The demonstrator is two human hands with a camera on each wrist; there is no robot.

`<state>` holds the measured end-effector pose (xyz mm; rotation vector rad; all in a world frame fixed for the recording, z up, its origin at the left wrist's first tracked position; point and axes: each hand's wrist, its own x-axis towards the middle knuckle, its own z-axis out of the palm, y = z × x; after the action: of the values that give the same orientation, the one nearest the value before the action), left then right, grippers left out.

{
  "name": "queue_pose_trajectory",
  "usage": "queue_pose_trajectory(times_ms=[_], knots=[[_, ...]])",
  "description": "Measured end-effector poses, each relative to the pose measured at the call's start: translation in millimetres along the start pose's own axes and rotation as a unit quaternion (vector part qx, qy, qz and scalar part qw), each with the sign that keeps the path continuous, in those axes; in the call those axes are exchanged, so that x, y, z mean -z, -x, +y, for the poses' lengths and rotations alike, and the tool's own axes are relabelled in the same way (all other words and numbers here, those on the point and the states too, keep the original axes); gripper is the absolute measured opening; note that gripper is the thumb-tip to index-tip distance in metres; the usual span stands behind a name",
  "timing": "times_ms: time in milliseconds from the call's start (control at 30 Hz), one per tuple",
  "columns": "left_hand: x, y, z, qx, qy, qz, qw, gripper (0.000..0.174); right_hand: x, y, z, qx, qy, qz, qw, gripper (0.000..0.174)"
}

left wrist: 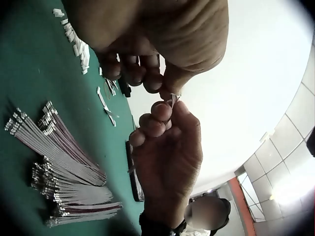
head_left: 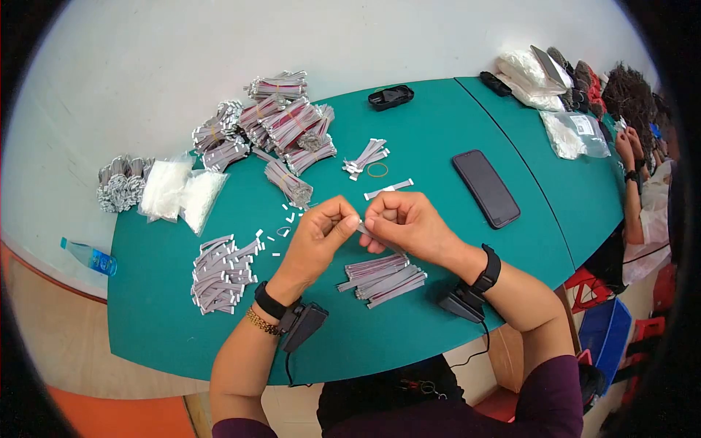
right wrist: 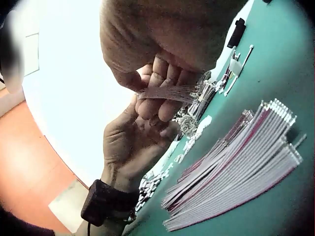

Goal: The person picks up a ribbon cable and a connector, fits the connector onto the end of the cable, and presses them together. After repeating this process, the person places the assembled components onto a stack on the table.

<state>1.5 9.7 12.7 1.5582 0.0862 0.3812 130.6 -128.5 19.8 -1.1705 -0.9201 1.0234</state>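
Note:
Above the green table, my two hands meet fingertip to fingertip. The right hand (head_left: 412, 226) pinches a short grey ribbon cable (right wrist: 170, 93) near its end, and the cable's length trails back across the fingers. With thumb and forefinger, the left hand (head_left: 321, 235) pinches the tip of that cable, where a small white piece (left wrist: 173, 99) shows; fingertips hide most of it. Below the right hand lies a stack of ribbon cables (head_left: 383, 279) with metal pins at their ends. A looser heap of cables with white connectors (head_left: 223, 274) lies left of the left hand.
Bundled cables (head_left: 292, 120) pile up at the back, beside bags of white connectors (head_left: 166, 188). Loose white connectors (head_left: 290, 217) lie near the left hand. A phone (head_left: 485, 188) rests at right, a bottle (head_left: 89, 257) at far left. Another person's hands (head_left: 629, 142) work at far right.

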Motion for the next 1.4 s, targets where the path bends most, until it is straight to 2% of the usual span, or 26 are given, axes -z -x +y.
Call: queue_pose_trajectory(times_ms=[333, 533, 633, 733, 1033, 1233, 1400], knots=[[-1, 0, -7, -0.027, -0.030, -0.005, 0.999, 0.020, -4, 3, 2, 0.021, 0.025, 0.011, 0.999, 0.013], [-4, -1, 0, -0.024, -0.024, 0.013, 0.999, 0.021, -4, 1, -1, -0.007, 0.015, 0.015, 1.000, 0.011], [2, -1, -3, -0.006, 0.006, 0.032, 0.999, 0.021, -5, 2, -6, 0.023, 0.022, 0.035, 0.999, 0.008], [4, -2, -6, 0.006, 0.011, 0.046, 0.999, 0.021, -7, 1, 1, 0.117, 0.102, 0.056, 0.986, 0.007], [-3, 0, -6, 0.012, 0.022, 0.029, 0.999, 0.019, -6, 1, 6, 0.118, 0.154, 0.063, 0.979, 0.007], [-2, 0, -10, 0.030, 0.054, 0.027, 0.998, 0.020, -6, 1, 8, 0.179, 0.204, 0.064, 0.960, 0.008], [-4, -1, -11, 0.035, 0.055, 0.029, 0.997, 0.020, -4, 1, 12, 0.186, 0.237, 0.073, 0.951, 0.008]])
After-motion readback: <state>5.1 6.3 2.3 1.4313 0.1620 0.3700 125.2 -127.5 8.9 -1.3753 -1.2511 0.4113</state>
